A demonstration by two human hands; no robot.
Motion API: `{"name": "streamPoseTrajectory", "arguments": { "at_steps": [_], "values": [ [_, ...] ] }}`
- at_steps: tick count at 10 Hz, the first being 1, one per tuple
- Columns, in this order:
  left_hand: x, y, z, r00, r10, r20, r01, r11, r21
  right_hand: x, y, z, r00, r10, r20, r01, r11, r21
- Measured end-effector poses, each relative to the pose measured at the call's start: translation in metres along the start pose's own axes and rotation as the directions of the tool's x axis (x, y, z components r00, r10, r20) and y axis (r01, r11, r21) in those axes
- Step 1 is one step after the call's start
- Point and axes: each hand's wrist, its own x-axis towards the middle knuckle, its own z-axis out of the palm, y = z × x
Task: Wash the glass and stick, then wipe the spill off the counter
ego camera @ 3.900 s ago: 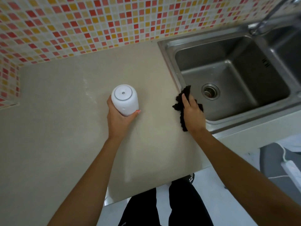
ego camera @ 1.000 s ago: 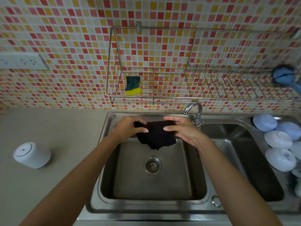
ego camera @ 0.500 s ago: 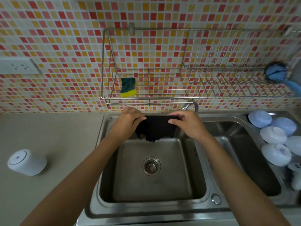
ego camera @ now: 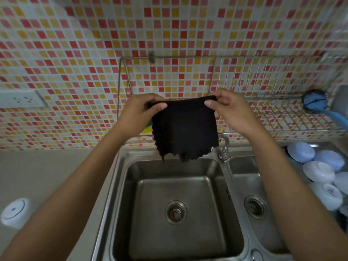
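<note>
- Above the left basin of the steel sink (ego camera: 120, 185), I hold a black cloth (ego camera: 185, 130) spread flat, in front of the tiled wall and the wire rack (ego camera: 263, 102).
- It is dark all over, roughly square, its top edge pulled straight between my hands, and its bottom edge ragged and uneven, hanging clear above the basin.
- My left hand (ego camera: 139, 113) pinches the cloth's top left corner, thumb closed against the fingers over the fabric.
- My right hand (ego camera: 229, 110) pinches the top right corner the same way, thumb and forefinger shut tight on the edge.
- Just beside the cloth's lower right corner stands the tap (ego camera: 225, 147).
- Well apart on the counter (ego camera: 47, 176) to the left sits a white lidded container (ego camera: 14, 213).
- Pale bowls (ego camera: 320, 170) lie upside down at the far right.
</note>
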Motion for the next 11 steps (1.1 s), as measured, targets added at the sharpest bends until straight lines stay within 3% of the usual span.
{"name": "streamPoseTrajectory", "arguments": {
  "at_steps": [2,4,5,6,7,8,9,10,11],
  "values": [
    [0.067,-0.046,0.019,0.992,-0.079,0.101,0.065,0.988,0.142,0.065,0.045,0.014,0.983,0.178,-0.054,-0.177,0.984,0.023],
    [0.092,-0.076,0.045,0.967,-0.181,0.177,0.145,0.969,0.198,0.103,0.073,0.023,0.972,0.232,-0.038,-0.235,0.945,-0.226],
    [0.096,-0.083,0.056,0.956,-0.236,0.175,0.172,0.932,0.318,0.11,0.081,0.03,0.972,0.235,0.015,-0.206,0.877,-0.434],
    [0.09,-0.078,0.062,0.975,-0.126,0.183,0.038,0.906,0.422,0.104,0.08,0.034,0.988,0.147,0.049,-0.101,0.852,-0.513],
    [0.077,-0.075,0.069,0.924,-0.112,0.366,-0.114,0.832,0.543,0.091,0.078,0.04,0.961,0.105,0.255,0.056,0.831,-0.553],
    [0.069,-0.078,0.075,0.848,-0.292,0.443,-0.11,0.719,0.686,0.083,0.085,0.053,0.916,0.205,0.344,0.091,0.73,-0.677],
    [0.065,-0.069,0.077,0.828,-0.34,0.446,-0.085,0.71,0.699,0.085,0.088,0.06,0.885,0.279,0.372,0.11,0.652,-0.75],
    [0.057,-0.057,0.069,0.844,-0.379,0.379,0.028,0.737,0.676,0.082,0.079,0.061,0.871,0.317,0.375,0.108,0.622,-0.776],
    [0.041,-0.052,0.051,0.856,-0.446,0.263,0.141,0.69,0.71,0.065,0.07,0.058,0.912,0.251,0.324,0.117,0.598,-0.793]
  ]
}}
